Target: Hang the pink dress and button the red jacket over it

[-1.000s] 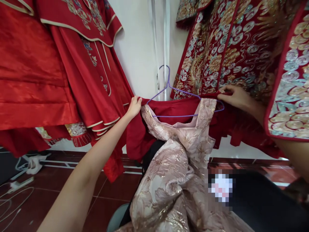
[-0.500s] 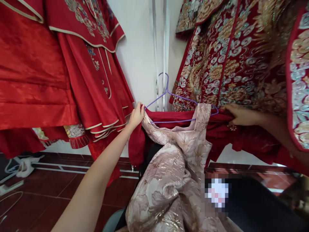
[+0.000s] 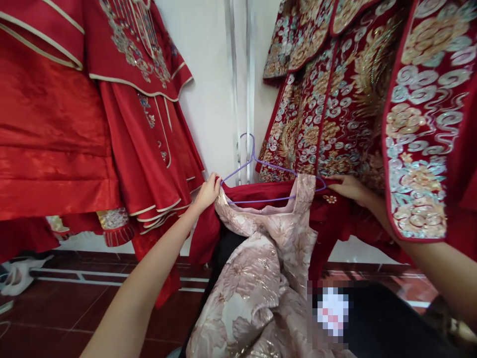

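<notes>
A pale pink brocade dress (image 3: pixel 257 268) with metallic floral patterns hangs on a thin purple hanger (image 3: pixel 276 164). My left hand (image 3: pixel 209 192) is closed at the hanger's left end, with the dress's shoulder strap and red cloth bunched there. A dark red garment (image 3: pixel 257 192) stretches behind the dress's neckline, across the hanger. Close to the hanger's right tip, my right hand (image 3: pixel 346 188) pinches the top edge of this red garment. A small beaded ornament (image 3: pixel 329 199) shows on the cloth just below these fingers.
Red garments with cream piping (image 3: pixel 137 114) hang at left. A heavily embroidered red garment (image 3: pixel 328 109) hangs at right, its panel partly over my right forearm. Metal poles (image 3: pixel 240 74) stand against the white wall. White shoes (image 3: pixel 18 276) and a low rail (image 3: pixel 100 279) are near the floor.
My right hand has moved left along the red garment, closer to the hanger's right tip. My left hand stays at the hanger's left end. The whole view has shifted slightly.
</notes>
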`<state>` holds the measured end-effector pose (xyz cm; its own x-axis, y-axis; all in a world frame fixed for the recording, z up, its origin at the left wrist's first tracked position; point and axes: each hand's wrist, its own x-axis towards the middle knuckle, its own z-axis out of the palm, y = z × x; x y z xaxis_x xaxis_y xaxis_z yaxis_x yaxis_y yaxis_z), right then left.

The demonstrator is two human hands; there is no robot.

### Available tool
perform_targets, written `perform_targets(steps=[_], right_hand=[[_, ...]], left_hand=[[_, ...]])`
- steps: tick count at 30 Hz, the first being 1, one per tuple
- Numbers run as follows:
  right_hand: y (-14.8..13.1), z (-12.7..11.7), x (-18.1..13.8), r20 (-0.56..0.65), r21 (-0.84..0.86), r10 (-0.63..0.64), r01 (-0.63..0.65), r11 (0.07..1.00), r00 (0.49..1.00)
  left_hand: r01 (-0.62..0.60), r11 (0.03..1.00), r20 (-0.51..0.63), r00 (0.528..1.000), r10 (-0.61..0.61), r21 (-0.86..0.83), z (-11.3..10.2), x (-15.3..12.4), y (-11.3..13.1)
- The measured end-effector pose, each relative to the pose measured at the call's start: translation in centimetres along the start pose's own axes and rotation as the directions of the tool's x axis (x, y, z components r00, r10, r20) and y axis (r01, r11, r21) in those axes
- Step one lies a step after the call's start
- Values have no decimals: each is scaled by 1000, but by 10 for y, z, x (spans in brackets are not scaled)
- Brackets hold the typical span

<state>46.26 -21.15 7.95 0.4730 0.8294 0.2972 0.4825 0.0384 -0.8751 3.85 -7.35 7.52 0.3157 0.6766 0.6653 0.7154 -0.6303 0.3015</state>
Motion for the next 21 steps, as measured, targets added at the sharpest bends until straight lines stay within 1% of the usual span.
perform_targets(steps=[5, 8, 11, 14, 15, 16, 18, 20, 21], right_hand=[[0, -5, 6, 56, 128, 15, -22, 992, 998], [-7, -8, 3, 50, 70, -13, 9, 998, 999], [-31, -7, 0, -4, 29, -61, 61, 998, 998], [-64, -4, -1, -55, 89, -50, 55, 994, 997], [-72, -4, -1, -71, 94, -70, 77, 993, 995], [-78, -4, -2, -86, 71, -110, 116, 991, 990], [-81, -7, -4, -94, -54, -191, 187, 981, 977], [-72, -12, -14, -53, -227, -242, 224, 948, 969], [-65, -15, -21, -10, -292, -243, 230, 928, 970]], left_hand=[[20, 997, -44, 999, -17, 69, -4, 3, -4], [28, 988, -67, 998, -18, 151, -9, 0, -3], [27, 973, -57, 998, -14, 227, -13, -2, -2], [22, 965, -57, 998, -7, 261, -15, -4, 0], [25, 964, -66, 998, -8, 266, -15, -4, 0], [29, 962, -76, 997, -9, 273, -15, -5, 1], [39, 956, -89, 996, -14, 290, -14, -6, 2], [45, 950, -88, 996, -18, 309, -13, -8, 2], [45, 947, -83, 996, -20, 318, -13, -8, 3]])
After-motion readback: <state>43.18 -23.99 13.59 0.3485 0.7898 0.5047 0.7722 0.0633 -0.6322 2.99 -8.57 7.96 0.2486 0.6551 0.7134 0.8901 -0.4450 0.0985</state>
